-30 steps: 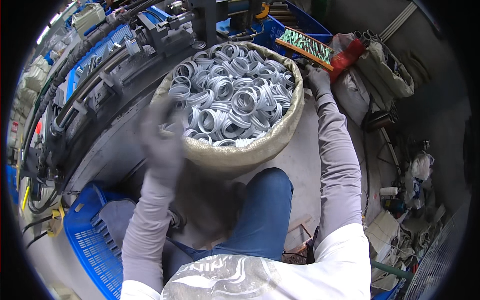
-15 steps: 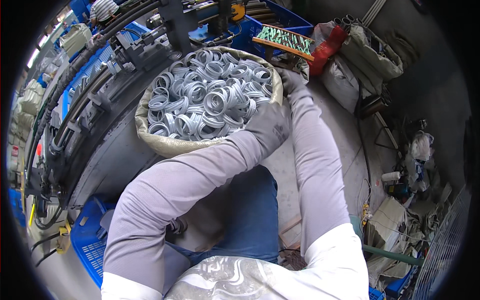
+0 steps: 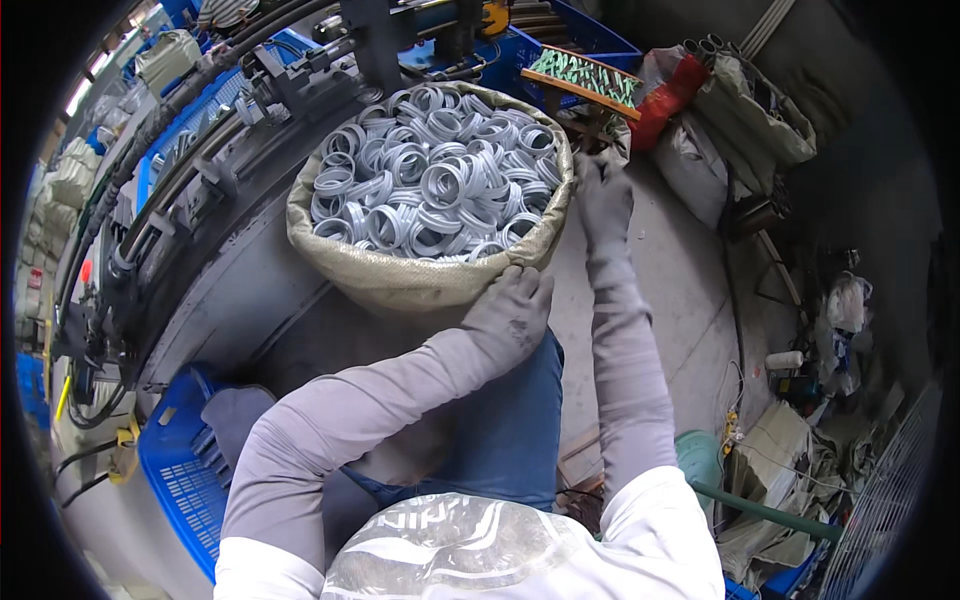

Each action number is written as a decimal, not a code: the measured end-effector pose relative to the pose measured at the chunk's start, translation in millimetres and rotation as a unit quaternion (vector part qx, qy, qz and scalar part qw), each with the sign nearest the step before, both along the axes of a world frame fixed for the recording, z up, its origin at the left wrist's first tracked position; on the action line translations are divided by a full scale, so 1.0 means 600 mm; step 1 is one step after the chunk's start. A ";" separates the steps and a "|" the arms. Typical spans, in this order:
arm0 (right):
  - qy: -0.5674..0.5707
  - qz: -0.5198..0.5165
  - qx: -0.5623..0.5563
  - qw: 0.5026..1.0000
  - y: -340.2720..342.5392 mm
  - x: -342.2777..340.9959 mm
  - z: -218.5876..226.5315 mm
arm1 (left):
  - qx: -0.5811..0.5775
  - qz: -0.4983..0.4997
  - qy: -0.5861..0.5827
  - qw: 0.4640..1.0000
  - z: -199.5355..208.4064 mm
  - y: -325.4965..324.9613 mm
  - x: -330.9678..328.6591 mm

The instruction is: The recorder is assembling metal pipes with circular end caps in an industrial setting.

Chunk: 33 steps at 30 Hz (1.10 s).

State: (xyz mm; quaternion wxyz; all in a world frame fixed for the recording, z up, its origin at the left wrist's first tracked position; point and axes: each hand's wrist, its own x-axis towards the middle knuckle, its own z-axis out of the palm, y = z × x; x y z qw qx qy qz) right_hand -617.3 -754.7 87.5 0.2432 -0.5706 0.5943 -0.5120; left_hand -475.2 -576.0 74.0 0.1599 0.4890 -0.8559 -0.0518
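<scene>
A large beige woven sack (image 3: 400,285) with a rolled rim stands in front of me, heaped with pale grey ribbed plastic rings (image 3: 445,180). My left hand (image 3: 510,315), in a grey glove, is closed against the sack's near right wall, just below the rim. Its fingers are bunched at the fabric. Along the sack's right side is my right hand (image 3: 605,205), also gloved in grey, with bent fingers drawn together beside the rim. Whatever the right fingers hold, if anything, is hidden.
Dark machinery with rails and hoses (image 3: 190,200) runs along the left. A blue crate (image 3: 180,490) sits at lower left. Beyond the sack is a tray of green pieces (image 3: 585,80), with a red bag (image 3: 672,100) and pale sacks (image 3: 690,165) to its right. A green stool (image 3: 700,455) stands at right.
My left hand has dropped from the sack's rim to lower on its outer wall. My right hand has shifted a little right and nearer. The sack sits slightly farther right in view.
</scene>
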 end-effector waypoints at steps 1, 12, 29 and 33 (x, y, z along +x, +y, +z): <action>0.005 0.024 -0.015 1.000 0.062 0.009 0.026 | -0.078 -0.098 -0.056 0.991 0.019 0.008 0.018; 0.211 0.203 -0.209 0.933 0.187 0.010 0.084 | -0.213 0.104 0.071 0.969 0.145 0.082 0.204; 0.424 0.287 -0.266 0.817 0.220 0.037 0.014 | -0.309 0.119 -0.039 0.943 0.028 0.096 0.209; 0.337 0.277 -0.342 0.833 0.252 0.021 -0.001 | -0.200 0.057 0.091 0.974 -0.021 0.113 0.235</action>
